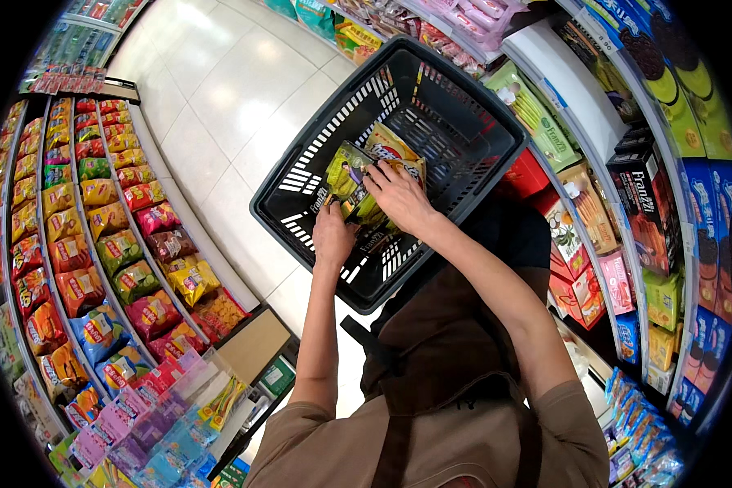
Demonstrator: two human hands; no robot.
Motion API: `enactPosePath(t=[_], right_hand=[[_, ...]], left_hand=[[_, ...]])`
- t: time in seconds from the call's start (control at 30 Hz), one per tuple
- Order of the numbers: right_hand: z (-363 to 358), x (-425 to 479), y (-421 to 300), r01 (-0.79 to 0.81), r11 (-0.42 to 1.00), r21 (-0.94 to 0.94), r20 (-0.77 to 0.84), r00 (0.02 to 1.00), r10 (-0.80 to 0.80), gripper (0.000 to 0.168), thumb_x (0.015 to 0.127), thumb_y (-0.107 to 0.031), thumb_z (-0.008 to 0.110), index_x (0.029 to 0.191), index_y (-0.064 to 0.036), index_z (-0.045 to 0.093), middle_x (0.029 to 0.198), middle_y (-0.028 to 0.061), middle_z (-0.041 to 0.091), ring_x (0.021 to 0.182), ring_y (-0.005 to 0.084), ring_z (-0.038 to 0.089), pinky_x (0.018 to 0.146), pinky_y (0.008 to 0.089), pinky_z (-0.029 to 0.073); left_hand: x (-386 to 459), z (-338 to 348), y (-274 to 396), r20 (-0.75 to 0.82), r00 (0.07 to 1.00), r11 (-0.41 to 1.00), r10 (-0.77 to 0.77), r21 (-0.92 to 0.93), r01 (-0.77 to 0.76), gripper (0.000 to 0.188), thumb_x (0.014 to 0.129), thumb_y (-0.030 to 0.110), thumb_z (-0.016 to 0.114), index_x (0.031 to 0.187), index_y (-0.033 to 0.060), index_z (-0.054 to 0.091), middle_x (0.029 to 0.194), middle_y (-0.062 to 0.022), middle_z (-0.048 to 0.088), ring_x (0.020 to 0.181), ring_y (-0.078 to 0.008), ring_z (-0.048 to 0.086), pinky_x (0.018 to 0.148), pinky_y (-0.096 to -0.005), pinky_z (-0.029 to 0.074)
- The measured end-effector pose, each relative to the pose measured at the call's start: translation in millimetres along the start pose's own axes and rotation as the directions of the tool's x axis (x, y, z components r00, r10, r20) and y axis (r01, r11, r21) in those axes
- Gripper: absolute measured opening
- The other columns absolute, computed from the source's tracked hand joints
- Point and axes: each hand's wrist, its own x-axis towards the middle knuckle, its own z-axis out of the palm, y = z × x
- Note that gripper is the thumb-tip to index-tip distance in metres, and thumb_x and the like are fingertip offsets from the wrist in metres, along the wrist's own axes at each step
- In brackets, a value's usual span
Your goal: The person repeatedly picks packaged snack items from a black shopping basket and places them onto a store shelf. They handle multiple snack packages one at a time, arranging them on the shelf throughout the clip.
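A black plastic shopping basket (299,149) is in front of my body, its near side by my dark apron (439,329). Inside, a green-and-black Franzzi biscuit box (340,168) leans at the left, and my left hand (333,236) grips its near end. My right hand (402,198) reaches over the basket's near side, fingertips touching the box's right edge; its thumb is hidden. Beneath both hands lies another dark Franzzi box (375,241), partly covered. Yellow snack bags (390,141) lie beyond the right hand, partly under it.
Bagged crisps (149,314) fill sloping shelves on the left. On the right, shelves hold biscuit boxes (640,195) and flat packs (540,122) close to the basket. Pale floor tiles (219,79) run between them. Small packets (128,421) sit in a clear rack at lower left.
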Motion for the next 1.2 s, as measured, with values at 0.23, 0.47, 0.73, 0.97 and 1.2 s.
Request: enactPosePath(t=[0.23,0.47,0.73,0.97,1.2], right_hand=[[-15.4,-2.2,-0.2,0.129,0.987,-0.097,-0.209,0.967,-0.147,0.036,0.089,-0.017,0.056,0.122,-0.004,0.062,0.133,0.0182,0.059,0.129,0.0293,0.052,0.111,0.05,0.034],[-64.6,-15.8,4.6,0.163,0.983,0.08,-0.294,0.947,-0.133,0.02,0.085,-0.012,0.057,0.102,-0.005,0.064,0.103,0.0107,0.06,0.103,0.0246,0.057,0.093,0.0414,0.045],[-187.1,-55.3,35.7,-0.112,0.993,-0.045,-0.501,0.862,0.074,0.035,0.086,-0.013,0.057,0.118,0.0,0.061,0.117,0.0129,0.061,0.116,0.0272,0.057,0.099,0.04,0.045],[-241.6,-88.3,83.5,-0.403,0.902,-0.158,-0.734,0.659,0.166,0.04,0.085,-0.008,0.057,0.124,0.0,0.06,0.124,0.0137,0.063,0.12,0.0289,0.059,0.107,0.0447,0.041],[-241.1,-101.5,137.4,-0.536,0.827,-0.169,-0.756,0.609,0.239,0.047,0.082,0.001,0.059,0.129,0.0,0.057,0.129,0.0137,0.06,0.122,0.0305,0.056,0.106,0.0452,0.04]], left_hand=[[-5.3,-20.6,10.5,-0.053,0.993,0.99,0.105,-0.085,-0.109,0.056,0.072,0.013,0.083,0.121,0.0003,0.06,0.112,-0.02,0.06,0.1,-0.0425,0.062,0.086,-0.0471,0.051],[-6.5,-77.5,55.8,-0.137,0.947,0.952,0.291,-0.056,-0.301,0.051,0.068,-0.004,0.076,0.116,0.0005,0.06,0.109,-0.0184,0.057,0.1,-0.041,0.058,0.087,-0.048,0.047],[21.3,-147.5,160.6,-0.363,0.646,0.723,0.672,0.128,-0.679,0.052,0.075,-0.003,0.069,0.125,0.0023,0.059,0.123,-0.0154,0.057,0.122,-0.0352,0.053,0.114,-0.0506,0.036],[80.3,-158.5,261.9,-0.539,0.241,0.409,0.807,0.215,-0.887,0.051,0.077,-0.001,0.067,0.128,0.0059,0.062,0.127,-0.0108,0.059,0.129,-0.0321,0.052,0.114,-0.0513,0.036],[131.7,-131.3,324.7,-0.52,0.086,0.254,0.85,0.262,-0.931,0.046,0.081,0.002,0.064,0.128,0.005,0.061,0.129,-0.0096,0.061,0.131,-0.0294,0.052,0.117,-0.0479,0.034]])
